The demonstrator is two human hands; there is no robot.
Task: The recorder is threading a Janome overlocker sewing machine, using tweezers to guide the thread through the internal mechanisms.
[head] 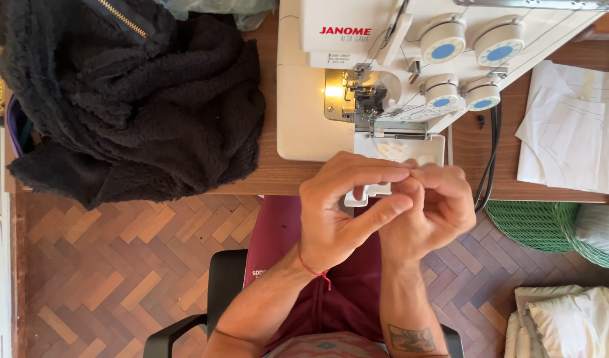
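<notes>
My left hand (341,209), with a red string around its wrist, and my right hand (434,212) meet just in front of the table edge. Their fingertips pinch together at one spot below a white overlock sewing machine (304,126). Whatever is between the fingertips is too small to make out. My left thumb sticks out toward my right palm, and my right fingers are curled. The machine stands on a wooden table (278,176), its needle area (357,96) lit by a lamp, with blue-capped round dials (443,50) on its front. Part of a small white flap (359,195) of the machine shows behind my left hand.
A black fleece garment (132,99) with a zip is heaped on the table's left end. White paper pattern pieces (573,132) lie at the right, and a black cable (493,152) hangs off the edge. Below are a green wicker basket (543,225), pale folded cloth (569,321), a black chair (218,292) and parquet floor.
</notes>
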